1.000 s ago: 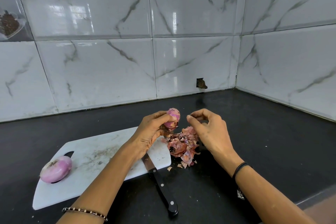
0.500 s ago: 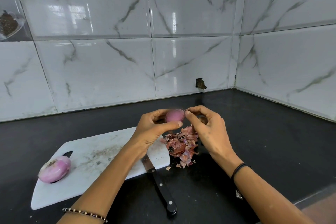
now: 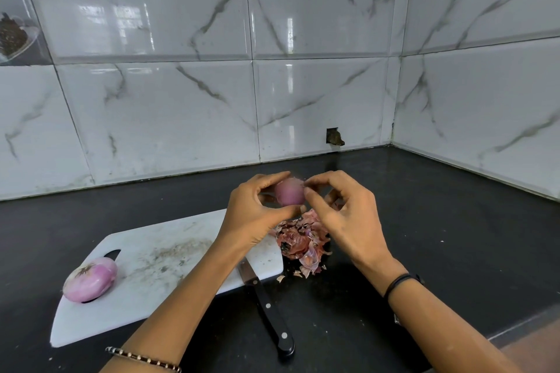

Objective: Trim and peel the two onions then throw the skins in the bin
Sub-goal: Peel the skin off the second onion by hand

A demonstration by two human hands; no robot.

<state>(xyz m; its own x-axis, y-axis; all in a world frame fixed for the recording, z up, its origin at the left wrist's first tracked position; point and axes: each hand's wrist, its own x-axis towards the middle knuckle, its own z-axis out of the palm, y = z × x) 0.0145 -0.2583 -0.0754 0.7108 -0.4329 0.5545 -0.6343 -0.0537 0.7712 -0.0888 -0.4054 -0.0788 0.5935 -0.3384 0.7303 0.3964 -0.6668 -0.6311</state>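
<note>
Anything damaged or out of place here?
Yes. The wall tile has a chipped hole just above the countertop, brownish inside. Less serious: the onion skins are piled on the countertop beside the cutting board, and the knife lies with its blade on the board and its handle off it.

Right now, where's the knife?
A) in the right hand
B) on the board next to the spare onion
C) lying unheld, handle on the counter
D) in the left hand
C: the knife lies unheld with its black handle on the counter by the cutting board's near edge. The left hand grips the onion and the right hand pinches at it.
</note>
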